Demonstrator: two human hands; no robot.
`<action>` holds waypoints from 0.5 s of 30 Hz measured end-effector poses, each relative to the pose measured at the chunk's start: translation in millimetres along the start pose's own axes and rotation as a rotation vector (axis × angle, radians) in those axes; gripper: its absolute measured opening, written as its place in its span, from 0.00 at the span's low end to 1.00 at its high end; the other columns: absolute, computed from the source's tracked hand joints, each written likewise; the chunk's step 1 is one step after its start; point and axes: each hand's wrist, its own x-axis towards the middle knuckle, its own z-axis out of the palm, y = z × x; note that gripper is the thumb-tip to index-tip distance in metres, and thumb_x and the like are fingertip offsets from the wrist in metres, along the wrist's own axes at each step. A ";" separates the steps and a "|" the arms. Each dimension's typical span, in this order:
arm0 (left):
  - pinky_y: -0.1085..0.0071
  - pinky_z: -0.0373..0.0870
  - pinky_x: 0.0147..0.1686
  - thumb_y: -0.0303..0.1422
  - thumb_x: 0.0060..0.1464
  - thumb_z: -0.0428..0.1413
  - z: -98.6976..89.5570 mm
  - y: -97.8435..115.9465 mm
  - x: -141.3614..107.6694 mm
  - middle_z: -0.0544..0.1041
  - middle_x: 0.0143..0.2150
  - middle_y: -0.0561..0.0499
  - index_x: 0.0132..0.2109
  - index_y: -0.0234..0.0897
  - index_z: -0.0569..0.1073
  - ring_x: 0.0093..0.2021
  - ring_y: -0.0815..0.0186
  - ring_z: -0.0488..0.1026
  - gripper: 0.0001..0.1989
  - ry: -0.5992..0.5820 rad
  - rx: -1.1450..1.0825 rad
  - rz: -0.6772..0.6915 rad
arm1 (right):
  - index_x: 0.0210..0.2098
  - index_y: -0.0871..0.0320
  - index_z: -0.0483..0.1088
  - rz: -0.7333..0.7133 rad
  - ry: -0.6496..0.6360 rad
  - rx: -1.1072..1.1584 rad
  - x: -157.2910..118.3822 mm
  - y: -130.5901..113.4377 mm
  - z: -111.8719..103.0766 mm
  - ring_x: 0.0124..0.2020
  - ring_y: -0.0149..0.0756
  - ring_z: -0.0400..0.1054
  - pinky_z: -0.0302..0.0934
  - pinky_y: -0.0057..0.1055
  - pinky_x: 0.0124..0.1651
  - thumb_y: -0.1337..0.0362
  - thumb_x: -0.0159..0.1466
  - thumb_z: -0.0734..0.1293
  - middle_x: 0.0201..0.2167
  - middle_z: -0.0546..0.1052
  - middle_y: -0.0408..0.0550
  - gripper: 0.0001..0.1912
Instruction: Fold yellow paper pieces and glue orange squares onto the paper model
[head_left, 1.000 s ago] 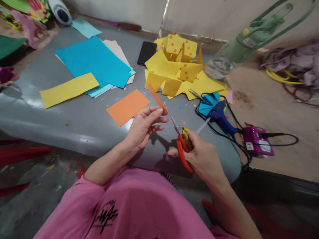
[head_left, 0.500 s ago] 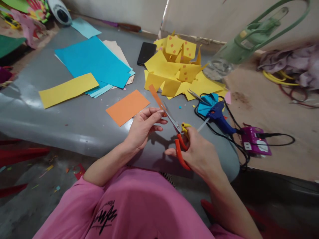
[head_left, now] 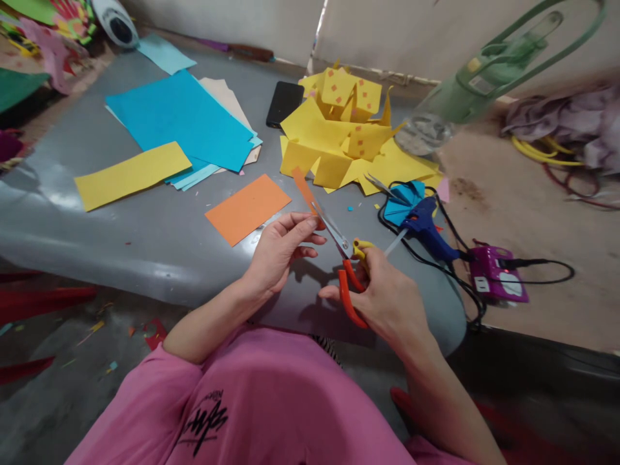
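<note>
Near the middle of the grey table, my left hand [head_left: 281, 248] pinches the lower end of a narrow orange paper strip [head_left: 303, 187]. My right hand [head_left: 387, 290] holds orange-handled scissors [head_left: 351, 303], whose blades lie at the strip just beyond my left fingertips. Something small and yellow [head_left: 362, 248] is also at my right fingers, by the scissors' pivot. An orange paper rectangle [head_left: 248, 209] lies flat to the left of the strip. Behind the hands stands a yellow folded-paper construction [head_left: 334, 139] with small orange squares on it.
Blue sheets [head_left: 179, 116], a yellow strip [head_left: 133, 175] and a black phone [head_left: 285, 103] lie on the grey table [head_left: 159, 258]. At the right are a blue glue gun [head_left: 429, 229] with black cable, a purple box [head_left: 498, 274] and a green-topped bottle [head_left: 465, 90].
The scissor blades have closed slightly against the orange strip, and the handles have shifted a little left. My left hand has barely moved.
</note>
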 end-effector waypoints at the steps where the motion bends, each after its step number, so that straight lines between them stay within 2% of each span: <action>1: 0.80 0.68 0.25 0.41 0.43 0.71 0.1 -0.2 -0.1 0.79 0.35 0.54 0.36 0.35 0.75 0.29 0.73 0.77 0.18 0.000 -0.002 -0.002 | 0.46 0.56 0.68 -0.002 0.009 0.008 -0.3 0.1 0.1 0.28 0.48 0.74 0.57 0.34 0.27 0.23 0.56 0.57 0.29 0.77 0.51 0.43; 4: 0.80 0.67 0.25 0.41 0.42 0.72 0.3 -0.2 -0.4 0.79 0.35 0.54 0.36 0.35 0.75 0.29 0.74 0.77 0.19 -0.011 -0.021 -0.006 | 0.42 0.55 0.68 0.015 0.031 0.080 -0.9 1.2 -0.3 0.28 0.47 0.73 0.57 0.35 0.27 0.23 0.55 0.59 0.28 0.76 0.50 0.41; 6: 0.79 0.67 0.25 0.40 0.41 0.72 1.0 0.5 -1.3 0.79 0.34 0.55 0.35 0.36 0.75 0.29 0.74 0.76 0.19 -0.019 -0.035 -0.023 | 0.39 0.54 0.67 0.036 -0.010 0.192 -1.1 2.5 -0.8 0.25 0.44 0.71 0.57 0.34 0.27 0.24 0.53 0.63 0.25 0.74 0.47 0.39; 8: 0.79 0.68 0.27 0.40 0.41 0.72 2.7 1.2 -2.8 0.78 0.34 0.56 0.35 0.36 0.75 0.30 0.74 0.76 0.19 -0.019 -0.052 -0.051 | 0.35 0.52 0.65 0.062 -0.078 0.371 -0.7 2.6 -1.1 0.24 0.40 0.68 0.57 0.33 0.27 0.27 0.51 0.68 0.24 0.72 0.43 0.35; 10: 0.79 0.68 0.30 0.38 0.41 0.73 5.7 0.7 -4.8 0.77 0.34 0.57 0.35 0.36 0.74 0.31 0.76 0.74 0.18 -0.011 -0.076 -0.073 | 0.35 0.52 0.63 0.097 -0.104 0.616 0.9 -0.8 -0.9 0.25 0.36 0.66 0.59 0.32 0.27 0.33 0.53 0.71 0.27 0.74 0.42 0.31; 13: 0.80 0.66 0.32 0.37 0.40 0.73 11.3 -3.6 -8.5 0.75 0.34 0.59 0.34 0.37 0.74 0.31 0.78 0.69 0.18 0.004 -0.090 -0.094 | 0.36 0.51 0.60 0.115 0.016 0.970 6.8 -13.3 -0.6 0.25 0.29 0.63 0.62 0.30 0.29 0.43 0.56 0.74 0.39 0.76 0.43 0.25; 15: 0.80 0.64 0.32 0.38 0.41 0.73 14.3 -8.4 -11.2 0.74 0.33 0.59 0.34 0.37 0.74 0.31 0.78 0.67 0.18 -0.002 -0.076 -0.110 | 0.35 0.51 0.58 0.109 0.102 1.078 12.4 -22.9 -1.2 0.25 0.26 0.62 0.64 0.30 0.31 0.48 0.57 0.75 0.41 0.75 0.41 0.24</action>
